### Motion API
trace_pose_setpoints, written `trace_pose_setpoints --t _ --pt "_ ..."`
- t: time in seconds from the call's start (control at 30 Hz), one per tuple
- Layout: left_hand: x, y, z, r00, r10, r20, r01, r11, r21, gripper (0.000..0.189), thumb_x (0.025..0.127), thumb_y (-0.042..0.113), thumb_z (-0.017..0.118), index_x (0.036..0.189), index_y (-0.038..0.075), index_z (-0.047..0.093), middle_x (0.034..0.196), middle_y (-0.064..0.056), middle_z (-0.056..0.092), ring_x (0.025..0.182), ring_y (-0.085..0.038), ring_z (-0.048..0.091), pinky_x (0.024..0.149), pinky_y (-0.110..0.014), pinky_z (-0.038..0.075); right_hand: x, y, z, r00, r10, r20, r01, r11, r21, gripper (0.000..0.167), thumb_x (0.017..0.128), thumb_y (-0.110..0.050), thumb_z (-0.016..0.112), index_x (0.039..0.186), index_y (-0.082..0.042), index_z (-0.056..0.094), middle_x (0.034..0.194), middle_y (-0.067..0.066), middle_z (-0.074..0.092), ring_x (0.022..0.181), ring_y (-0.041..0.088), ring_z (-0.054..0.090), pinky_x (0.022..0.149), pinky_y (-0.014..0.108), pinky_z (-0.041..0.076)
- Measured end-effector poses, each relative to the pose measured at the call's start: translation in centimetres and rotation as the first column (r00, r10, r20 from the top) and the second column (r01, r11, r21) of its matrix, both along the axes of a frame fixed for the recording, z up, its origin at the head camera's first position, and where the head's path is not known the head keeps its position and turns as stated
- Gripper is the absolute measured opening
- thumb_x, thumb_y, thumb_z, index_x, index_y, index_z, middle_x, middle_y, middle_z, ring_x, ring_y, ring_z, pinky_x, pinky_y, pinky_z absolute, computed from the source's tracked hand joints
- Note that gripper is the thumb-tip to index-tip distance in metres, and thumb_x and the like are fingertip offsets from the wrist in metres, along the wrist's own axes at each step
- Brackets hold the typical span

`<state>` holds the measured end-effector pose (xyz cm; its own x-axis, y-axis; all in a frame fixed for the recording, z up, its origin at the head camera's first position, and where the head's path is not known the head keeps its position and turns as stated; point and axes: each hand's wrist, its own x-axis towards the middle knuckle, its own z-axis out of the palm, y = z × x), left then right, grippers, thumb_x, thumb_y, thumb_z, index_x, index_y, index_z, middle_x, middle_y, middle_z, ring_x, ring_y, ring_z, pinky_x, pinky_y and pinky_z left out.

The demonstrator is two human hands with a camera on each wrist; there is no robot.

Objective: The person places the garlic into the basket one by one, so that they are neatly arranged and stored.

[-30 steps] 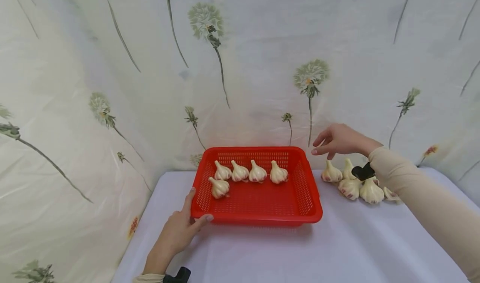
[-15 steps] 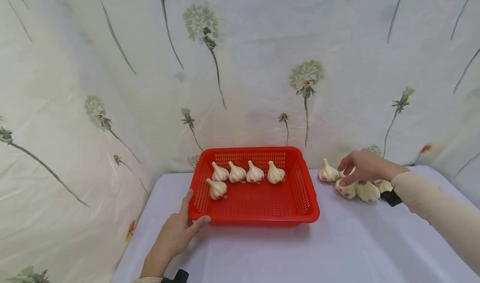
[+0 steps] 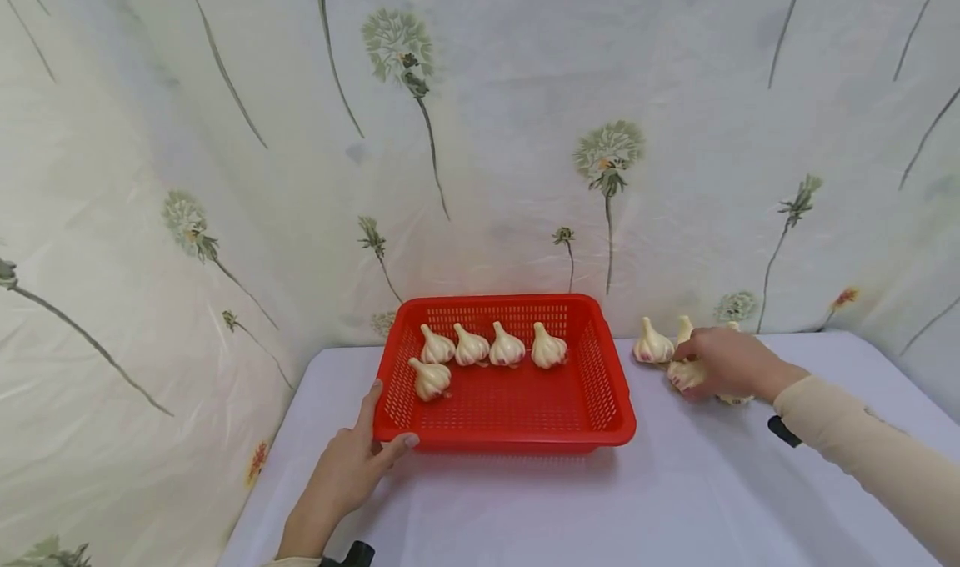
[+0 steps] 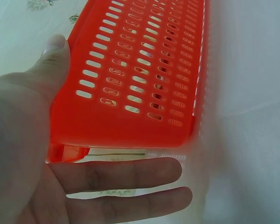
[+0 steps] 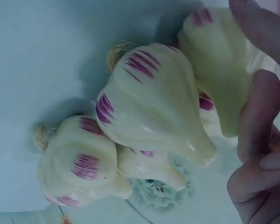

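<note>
At the left front corner of a red plastic basket (image 3: 510,445), my left hand (image 3: 347,467) has its thumb on the front rim and its index finger along the left side. Two straight fingers (image 4: 126,175) extend beside the basket wall in the left wrist view. On the right, my right hand (image 3: 731,363) grips a garlic bulb (image 3: 684,375) at the front of a small pile, with thumb and fingers on either side of it. The same bulb (image 5: 219,51) fills the upper right of the right wrist view; part of it is behind the fingers.
Inside the basket, several garlic bulbs (image 3: 506,346) form a back row, with one bulb (image 3: 431,379) in front at the left. Another bulb (image 3: 652,342) stands between basket and right hand. More bulbs (image 5: 149,98) crowd the pile. A flowered sheet (image 3: 487,133) hangs behind the white-covered table (image 3: 510,509).
My right hand has moved from above the near end of the pile right and down onto a garlic bulb, and its fingers have closed round it. The left hand stays at the basket.
</note>
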<state>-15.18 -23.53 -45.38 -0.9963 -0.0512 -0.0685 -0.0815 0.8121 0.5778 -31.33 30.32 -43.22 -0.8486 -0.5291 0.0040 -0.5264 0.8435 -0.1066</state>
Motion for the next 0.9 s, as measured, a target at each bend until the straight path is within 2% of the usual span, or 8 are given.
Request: trace_pose_setpoints --t 0.1,0.23,0.5,0.63,0.8,0.9 --pt "0.0 0.0 0.0 1.000 -0.002 -0.004 0.002 1.000 -0.001 0.106 0.092 0.069 0.069 0.170 0.014 0.021 0.073 0.002 0.063 0.070 -0.015 0.058 0.064 -0.030 0.052 0.3 0.0 -0.6 0.999 0.012 -0.036 -0.011 1.000 0.021 0.042 0.072 -0.026 0.098 0.108 -0.012 0.082 0.090 0.000 0.066 0.074 0.013 0.057 0.065 0.034 0.051" --pt "-0.1 0.1 0.1 1.000 -0.005 -0.011 0.005 1.000 -0.005 0.106 0.092 0.068 0.069 0.170 0.014 0.021 0.073 0.002 0.062 0.070 -0.015 0.058 0.064 -0.030 0.051 0.5 -0.1 -0.8 0.999 0.014 -0.039 -0.012 0.999 0.037 0.045 0.070 -0.029 0.099 0.108 -0.013 0.081 0.090 -0.001 0.065 0.074 0.012 0.056 0.064 0.032 0.052" --pt "-0.1 0.2 0.2 1.000 0.000 -0.005 0.000 1.000 -0.008 0.105 0.093 0.066 0.070 0.170 0.015 0.020 0.073 0.001 0.063 0.070 -0.016 0.058 0.063 -0.030 0.051 0.9 0.4 -1.1 1.000 -0.025 -0.015 0.025 1.000 0.002 0.048 0.067 -0.047 0.099 0.096 -0.017 0.076 0.085 -0.008 0.064 0.074 0.013 0.052 0.063 0.032 0.043" --pt "-0.1 0.2 0.1 1.000 -0.001 -0.002 0.001 1.000 -0.010 0.106 0.092 0.067 0.070 0.170 0.015 0.021 0.075 0.001 0.063 0.071 -0.016 0.058 0.063 -0.030 0.051 1.2 0.6 -1.7 0.999 -0.013 -0.038 0.012 1.000 -0.024 0.046 0.070 -0.049 0.096 0.099 -0.020 0.073 0.082 -0.011 0.064 0.074 0.011 0.053 0.063 0.031 0.041" --pt "-0.1 0.1 0.1 1.000 0.001 -0.004 -0.001 1.000 -0.007 0.105 0.092 0.066 0.070 0.170 0.015 0.021 0.077 0.000 0.065 0.073 -0.017 0.059 0.065 -0.032 0.054 1.7 0.1 -2.1 1.000 -0.015 0.019 0.016 0.999 -0.048 0.048 0.076 -0.045 0.094 0.110 -0.022 0.070 0.084 -0.010 0.064 0.074 0.012 0.051 0.063 0.029 0.038" --pt "0.0 0.1 0.1 1.000 0.004 0.002 -0.004 1.000 -0.007 0.104 0.093 0.066 0.070 0.170 0.015 0.021 0.077 0.000 0.065 0.073 -0.016 0.059 0.066 -0.032 0.054 2.0 -0.4 -2.3 0.999 -0.015 0.042 0.018 0.998 -0.061 0.052 0.077 -0.045 0.094 0.115 -0.022 0.068 0.090 -0.011 0.067 0.075 0.010 0.052 0.064 0.029 0.041"
